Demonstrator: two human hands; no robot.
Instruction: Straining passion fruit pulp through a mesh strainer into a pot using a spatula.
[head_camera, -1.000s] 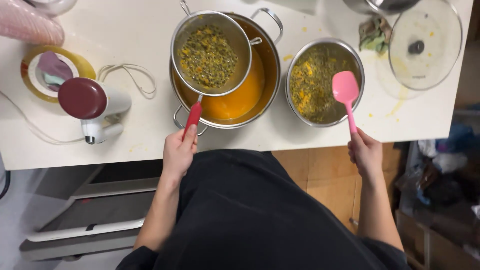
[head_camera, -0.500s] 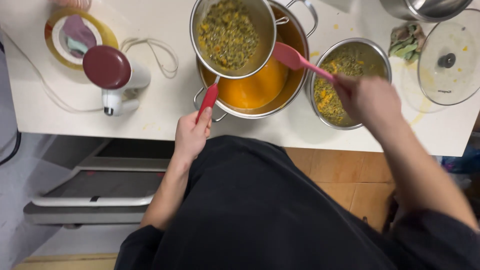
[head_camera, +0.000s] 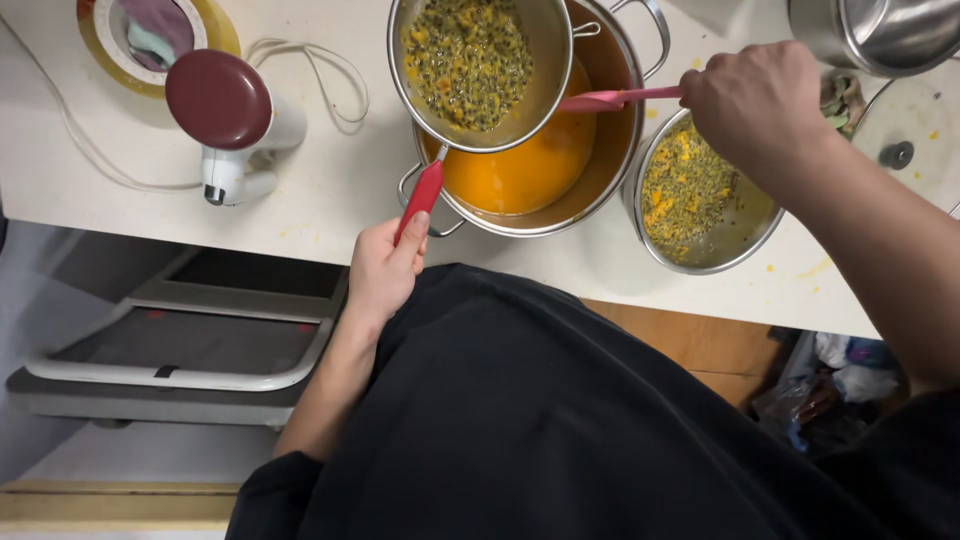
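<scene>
Your left hand (head_camera: 385, 270) holds a strainer (head_camera: 478, 70) by its red handle; its silver bowl is speckled yellow with dark seeds. Under it, the steel pot (head_camera: 590, 150) glows with plain orange liquid. Your right hand (head_camera: 760, 105) holds a pink spatula (head_camera: 610, 99). At 3 o'clock, a steel bowl (head_camera: 700, 195) shows yellow-green pulp dotted black. At 10 o'clock, a white appliance (head_camera: 235, 125) wears a maroon cap. The surface (head_camera: 320, 170) is cream-white.

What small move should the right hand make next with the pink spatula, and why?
Probably bring the pink silicone spatula up into the round metal strainer and press the seedy pulp. The left hand holds the strainer's red handle over the steel pot of orange juice, while the right hand has the blade beside the strainer.
</scene>
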